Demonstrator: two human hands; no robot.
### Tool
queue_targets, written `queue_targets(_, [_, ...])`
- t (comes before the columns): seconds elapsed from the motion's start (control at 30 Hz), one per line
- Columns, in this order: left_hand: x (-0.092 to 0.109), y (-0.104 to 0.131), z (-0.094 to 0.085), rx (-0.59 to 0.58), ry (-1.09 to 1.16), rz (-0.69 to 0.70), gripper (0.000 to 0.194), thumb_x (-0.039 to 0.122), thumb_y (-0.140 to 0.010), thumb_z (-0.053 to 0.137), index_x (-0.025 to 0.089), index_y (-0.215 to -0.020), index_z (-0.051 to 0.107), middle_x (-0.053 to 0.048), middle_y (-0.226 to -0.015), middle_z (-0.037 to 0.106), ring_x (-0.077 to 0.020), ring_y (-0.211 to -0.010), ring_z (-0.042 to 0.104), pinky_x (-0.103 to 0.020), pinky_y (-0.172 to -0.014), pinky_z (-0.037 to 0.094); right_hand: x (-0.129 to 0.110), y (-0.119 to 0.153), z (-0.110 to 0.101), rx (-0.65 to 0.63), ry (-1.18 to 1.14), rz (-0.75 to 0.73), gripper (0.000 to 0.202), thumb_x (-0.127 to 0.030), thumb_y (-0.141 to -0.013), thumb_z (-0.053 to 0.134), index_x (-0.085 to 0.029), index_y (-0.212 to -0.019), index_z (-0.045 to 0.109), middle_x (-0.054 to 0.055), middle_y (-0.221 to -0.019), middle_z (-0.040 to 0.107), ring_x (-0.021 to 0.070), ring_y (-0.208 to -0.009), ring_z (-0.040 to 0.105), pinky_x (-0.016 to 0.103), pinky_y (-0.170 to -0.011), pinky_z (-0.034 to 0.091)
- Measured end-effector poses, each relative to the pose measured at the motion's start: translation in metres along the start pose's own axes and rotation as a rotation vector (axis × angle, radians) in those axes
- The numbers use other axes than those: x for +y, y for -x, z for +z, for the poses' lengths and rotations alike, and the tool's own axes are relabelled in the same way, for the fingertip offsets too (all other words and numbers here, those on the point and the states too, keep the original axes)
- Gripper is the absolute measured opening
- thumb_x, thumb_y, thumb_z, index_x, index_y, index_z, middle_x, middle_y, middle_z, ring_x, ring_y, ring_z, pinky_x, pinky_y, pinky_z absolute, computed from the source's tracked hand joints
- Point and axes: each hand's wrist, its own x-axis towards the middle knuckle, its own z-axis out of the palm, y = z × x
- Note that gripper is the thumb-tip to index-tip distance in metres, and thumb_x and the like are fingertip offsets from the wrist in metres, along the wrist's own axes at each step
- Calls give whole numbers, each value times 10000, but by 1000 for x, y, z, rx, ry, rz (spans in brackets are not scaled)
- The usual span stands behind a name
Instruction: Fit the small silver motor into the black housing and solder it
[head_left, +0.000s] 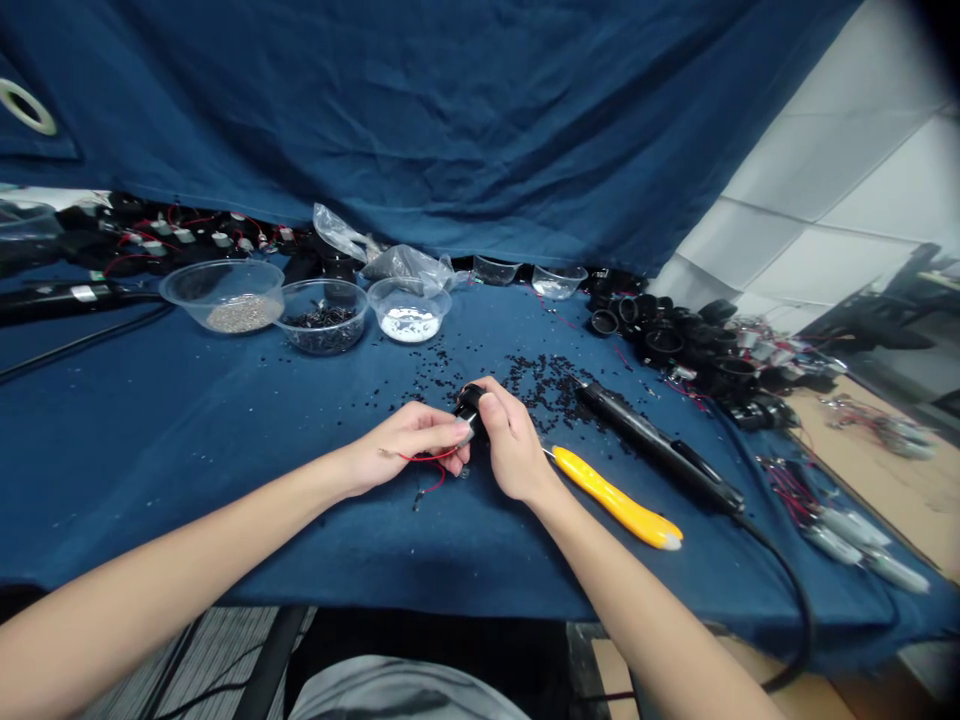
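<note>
Both hands meet in the middle of the blue cloth point(187, 440). The left hand point(409, 445) pinches a small motor point(466, 432) with thin red wires point(431, 470) hanging under it. The right hand point(510, 440) wraps its fingers around a small black part point(470, 400), which touches the motor. Just to the right lies a yellow tool point(619, 500), and past it a long black tool point(660, 450) with a cord. Little black bits point(540, 380) are spread behind the hands. Farther back stand three clear bowls point(225, 295).
</note>
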Motion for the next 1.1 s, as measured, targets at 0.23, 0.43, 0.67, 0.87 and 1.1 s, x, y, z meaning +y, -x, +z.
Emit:
queue_targets(0.23, [4, 3, 5, -39, 100, -11, 374, 469, -813, 696, 101, -745, 700, -59, -690, 678, -159, -666, 611, -281, -714, 466, -1, 5, -1, 11, -9, -80, 485, -630, -926, 333, -197, -993, 543, 23, -840, 577, 150, -762, 527, 269, -707, 401])
queue_targets(0.43, [4, 5, 5, -57, 153, 2, 379, 477, -809, 708, 102, -754, 704, -63, -712, 678, -169, -681, 623, -301, -737, 485, -2, 4, -2, 27, -93, -115, 575, -711, -870, 370, -195, -1040, 558, 30, -860, 585, 157, -783, 541, 280, -735, 440])
queue_targets(0.67, [3, 4, 2, -40, 161, 3, 424, 496, -878, 589, 90, -859, 707, -111, -828, 699, -179, -736, 628, -295, -739, 485, 4, -2, 3, -7, -356, 97, 580, -683, -912, 291, -180, -984, 570, 1, -735, 505, 99, -604, 456, 213, -518, 369])
queue_targets(0.87, [7, 3, -5, -7, 27, 52, 310, 428, -855, 637, 122, -879, 681, -60, -832, 668, -170, -782, 610, -268, -745, 471, -3, 2, -2, 137, -212, -109, 462, -527, -809, 636, -191, -1115, 550, 8, -869, 549, 110, -727, 527, 243, -670, 466])
queue_targets(1.1, [12, 4, -10, -34, -229, 122, 283, 392, -771, 732, 133, -864, 663, -11, -784, 629, -157, -716, 558, -253, -679, 464, -12, 7, -7, 181, 68, -434, 597, -364, -656, 801, -180, -1172, 564, 46, -963, 596, 166, -855, 565, 317, -796, 491])
